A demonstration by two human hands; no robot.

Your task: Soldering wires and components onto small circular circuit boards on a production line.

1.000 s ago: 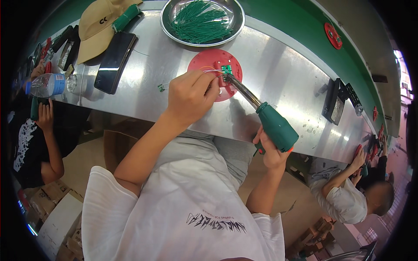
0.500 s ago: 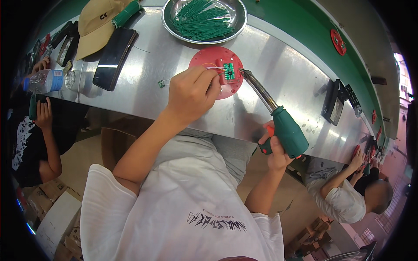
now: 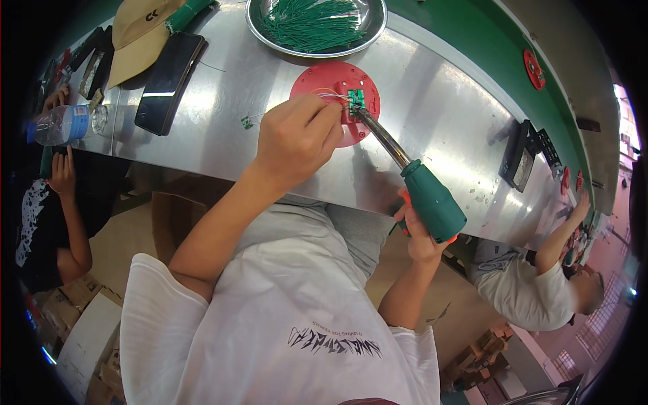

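My right hand [image 3: 422,233] grips a green soldering gun [image 3: 434,201] by its handle. The gun's metal barrel slants up and left, and its tip meets the lower edge of a small green circuit board [image 3: 356,100]. That board sits on a round red plastic base [image 3: 324,77] on the metal table. My left hand [image 3: 300,135] is closed in a pinch on thin wires [image 3: 331,94] beside the board; the fingertips are partly hidden. Past the left hand, a smaller green board [image 3: 247,122] lies at the end of thin wires on the table.
A steel bowl [image 3: 374,42] of green wires stands behind the base. To the left are a black phone [image 3: 169,84], a tan cap [image 3: 138,37] and a plastic bottle [image 3: 64,126]. A black tray [image 3: 518,158] lies to the right. Co-workers sit at both sides.
The soldering gun has moved left, and its tip has come from beside the board onto its lower edge. My left hand keeps its pinch. The co-worker on the right has stretched out an arm.
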